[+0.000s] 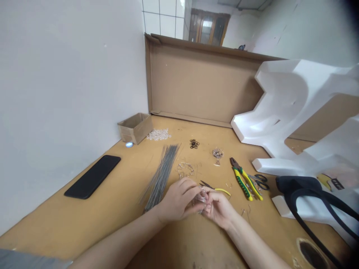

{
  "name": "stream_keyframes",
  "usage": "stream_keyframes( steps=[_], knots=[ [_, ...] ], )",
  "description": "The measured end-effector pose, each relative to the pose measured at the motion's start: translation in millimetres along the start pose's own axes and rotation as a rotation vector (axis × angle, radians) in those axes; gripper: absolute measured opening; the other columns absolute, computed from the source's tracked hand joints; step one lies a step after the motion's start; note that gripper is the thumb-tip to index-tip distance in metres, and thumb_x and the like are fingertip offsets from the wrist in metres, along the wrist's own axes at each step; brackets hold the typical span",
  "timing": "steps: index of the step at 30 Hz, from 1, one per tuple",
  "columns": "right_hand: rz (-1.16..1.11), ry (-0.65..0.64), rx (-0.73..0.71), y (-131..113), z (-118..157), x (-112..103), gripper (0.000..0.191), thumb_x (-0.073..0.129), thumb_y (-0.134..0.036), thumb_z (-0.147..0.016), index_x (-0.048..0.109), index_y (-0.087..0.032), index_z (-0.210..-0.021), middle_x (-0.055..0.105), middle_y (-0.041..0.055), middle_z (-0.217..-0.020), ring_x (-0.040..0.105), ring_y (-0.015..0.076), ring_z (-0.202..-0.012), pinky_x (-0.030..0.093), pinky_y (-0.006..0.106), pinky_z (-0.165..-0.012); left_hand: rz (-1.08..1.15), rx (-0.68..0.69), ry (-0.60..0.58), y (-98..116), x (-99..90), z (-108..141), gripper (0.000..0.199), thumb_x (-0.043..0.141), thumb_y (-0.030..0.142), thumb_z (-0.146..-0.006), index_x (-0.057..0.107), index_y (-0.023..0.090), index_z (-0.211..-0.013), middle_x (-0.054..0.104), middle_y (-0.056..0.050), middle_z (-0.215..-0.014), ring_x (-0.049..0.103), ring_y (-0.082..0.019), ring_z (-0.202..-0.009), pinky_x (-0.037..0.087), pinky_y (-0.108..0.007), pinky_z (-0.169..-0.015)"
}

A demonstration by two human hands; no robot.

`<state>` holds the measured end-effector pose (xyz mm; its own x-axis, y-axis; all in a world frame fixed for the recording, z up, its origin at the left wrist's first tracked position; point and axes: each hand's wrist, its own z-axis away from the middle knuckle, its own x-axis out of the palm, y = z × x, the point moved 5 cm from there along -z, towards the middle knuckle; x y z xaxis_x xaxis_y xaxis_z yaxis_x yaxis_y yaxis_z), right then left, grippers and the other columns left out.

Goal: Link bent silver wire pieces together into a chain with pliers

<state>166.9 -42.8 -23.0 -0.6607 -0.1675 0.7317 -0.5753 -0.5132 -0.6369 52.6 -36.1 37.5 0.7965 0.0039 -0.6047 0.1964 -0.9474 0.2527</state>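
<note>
On tan counter [45, 228], bundle of thin grey wire rods [160, 177] just beside left hand [178, 200]; fingers curled, pinching small clear glassy cluster [201, 200] between both hands; right hand [218, 209] narrowly closed on it; bent wire scraps [185, 169] beyond; rubber-gripped green-yellow pliers [246, 183] farther right.

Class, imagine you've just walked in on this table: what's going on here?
A person has their left hand and right hand together on a small clear object at a table. A bundle of thin metal rods and pliers lie nearby; clear beads sit beside a cardboard box.
</note>
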Motion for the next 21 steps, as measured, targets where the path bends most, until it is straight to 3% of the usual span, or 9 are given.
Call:
stream_keyframes(
  steps=[3, 8, 14, 21],
  knots=[
    [-0.121, -0.053, -0.043, -3.1, 0.7, 9.3, 0.012, 0.048, -0.003, -0.057, 0.049, -0.014, -0.062, 0.043, -0.0042, -0.056, 0.036, 0.0038, -0.045, 0.034, 0.014, -0.043, 0.007, -0.098, 0.136, -4.2, 0.2, 4.7, 0.021, 0.042, 0.016, -0.084, 0.049, 0.016, -0.105, 0.053, -0.009, -0.092, 0.049, -0.018, -0.086, 0.044, -0.034, -0.076],
    [-0.173, -0.125, 0.010, 8.4, 2.3, 21.9, 0.014, 0.047, -0.003, -0.058, 0.050, -0.014, -0.066, 0.045, -0.0034, -0.058, 0.035, 0.0046, -0.046, 0.036, 0.015, -0.044, 0.242, -0.281, 0.305, -6.1, -1.3, 10.3, 0.009, 0.040, 0.014, -0.085, 0.049, 0.016, -0.084, 0.048, -0.003, -0.077, 0.048, -0.013, -0.072, 0.043, -0.025, -0.064],
    [-0.166, -0.092, 0.034, 17.7, 2.5, 23.1, 0.015, 0.046, -0.002, -0.054, 0.050, -0.013, -0.063, 0.046, -0.0028, -0.058, 0.035, 0.0048, -0.046, 0.037, 0.016, -0.045, 0.251, -0.202, 0.242, -1.1, -4.8, 6.8, 0.017, 0.044, 0.014, -0.084, 0.057, 0.016, -0.074, 0.050, -0.002, -0.070, 0.047, -0.011, -0.064, 0.040, -0.021, -0.058],
    [-0.116, -0.023, 0.057, 28.7, 1.7, 22.3, 0.011, 0.049, -0.004, -0.057, 0.048, -0.015, -0.060, 0.042, -0.0041, -0.053, 0.040, 0.0063, -0.045, 0.034, 0.017, -0.043, 0.250, -0.219, 0.189, -0.7, -3.1, 6.4, 0.029, 0.042, 0.018, -0.086, 0.058, 0.015, -0.062, 0.046, -0.001, -0.054, 0.041, -0.009, -0.050, 0.032, -0.022, -0.048]
  ],
)
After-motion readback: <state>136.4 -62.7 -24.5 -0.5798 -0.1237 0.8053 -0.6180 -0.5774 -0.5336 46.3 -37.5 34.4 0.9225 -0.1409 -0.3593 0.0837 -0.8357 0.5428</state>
